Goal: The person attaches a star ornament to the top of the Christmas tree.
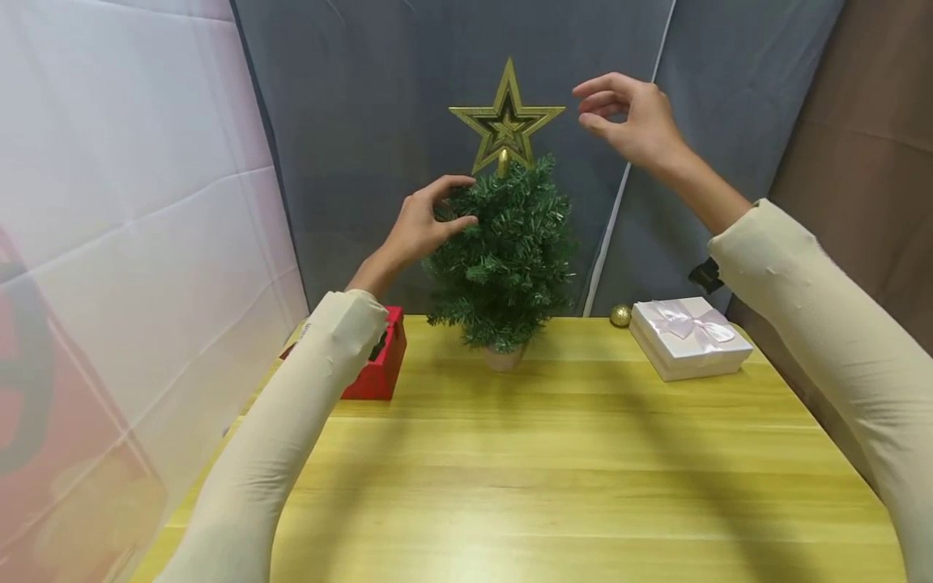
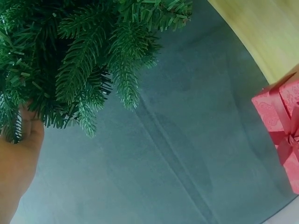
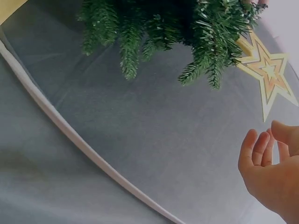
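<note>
A small green artificial Christmas tree (image 1: 510, 243) stands upright in a pale pot at the back of the table. The gold star tree topper (image 1: 508, 121) sits upright at its tip. My left hand (image 1: 423, 219) is at the tree's upper left side, thumb and forefinger spread apart at the branches. In the left wrist view, green needles hide some of that hand's fingertips. To the right of the star hangs my right hand (image 1: 634, 113) in the air, fingers loosely bent with nothing in them. A small gap separates it from the star's point in the right wrist view.
A red gift box (image 1: 394, 356) with a ribbon bow stands left of the tree, partly behind my left forearm. At the back right are a white gift box (image 1: 688, 340) with a bow and a gold ball ornament (image 1: 620, 315). Grey cloth (image 1: 364, 97) hangs behind.
</note>
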`<state>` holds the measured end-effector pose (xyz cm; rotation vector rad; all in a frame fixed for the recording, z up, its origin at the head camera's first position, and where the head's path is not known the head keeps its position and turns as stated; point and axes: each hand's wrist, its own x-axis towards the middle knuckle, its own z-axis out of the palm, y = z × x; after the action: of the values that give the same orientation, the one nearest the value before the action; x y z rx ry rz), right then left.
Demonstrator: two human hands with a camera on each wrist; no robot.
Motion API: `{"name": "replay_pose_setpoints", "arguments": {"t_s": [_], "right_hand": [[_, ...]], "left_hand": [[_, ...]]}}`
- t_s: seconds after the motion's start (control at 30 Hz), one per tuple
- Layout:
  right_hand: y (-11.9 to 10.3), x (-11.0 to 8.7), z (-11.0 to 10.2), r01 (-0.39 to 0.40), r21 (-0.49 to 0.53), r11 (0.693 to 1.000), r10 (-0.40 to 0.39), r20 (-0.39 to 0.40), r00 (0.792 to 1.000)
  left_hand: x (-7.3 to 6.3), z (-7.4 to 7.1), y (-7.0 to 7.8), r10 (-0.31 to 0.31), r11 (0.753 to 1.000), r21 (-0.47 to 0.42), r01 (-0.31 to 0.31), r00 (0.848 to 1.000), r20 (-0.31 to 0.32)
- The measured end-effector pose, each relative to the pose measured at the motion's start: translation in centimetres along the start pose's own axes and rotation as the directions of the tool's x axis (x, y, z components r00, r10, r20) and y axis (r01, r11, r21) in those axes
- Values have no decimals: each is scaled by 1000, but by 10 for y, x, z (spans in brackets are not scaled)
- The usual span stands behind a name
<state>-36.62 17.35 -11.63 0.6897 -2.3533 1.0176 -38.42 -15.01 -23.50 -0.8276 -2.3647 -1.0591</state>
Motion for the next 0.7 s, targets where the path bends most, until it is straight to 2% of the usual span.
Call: {"name": "replay_pose_setpoints", "arguments": {"t_s": [0.2, 0.47, 0.7], "right_hand": [[9, -14, -1, 26, 17, 1000, -26, 13, 1000], [20, -31, 7, 67, -24, 997, -66, 37, 997], [35, -43, 12, 45, -38, 998, -42, 58, 997]], "left_hand": [[1, -2, -2, 29, 1000, -5, -29, 999, -28], [1, -7, -5, 45, 999, -15, -45, 999, -27], [-2, -13, -10, 40, 999, -21, -41, 999, -16]]}}
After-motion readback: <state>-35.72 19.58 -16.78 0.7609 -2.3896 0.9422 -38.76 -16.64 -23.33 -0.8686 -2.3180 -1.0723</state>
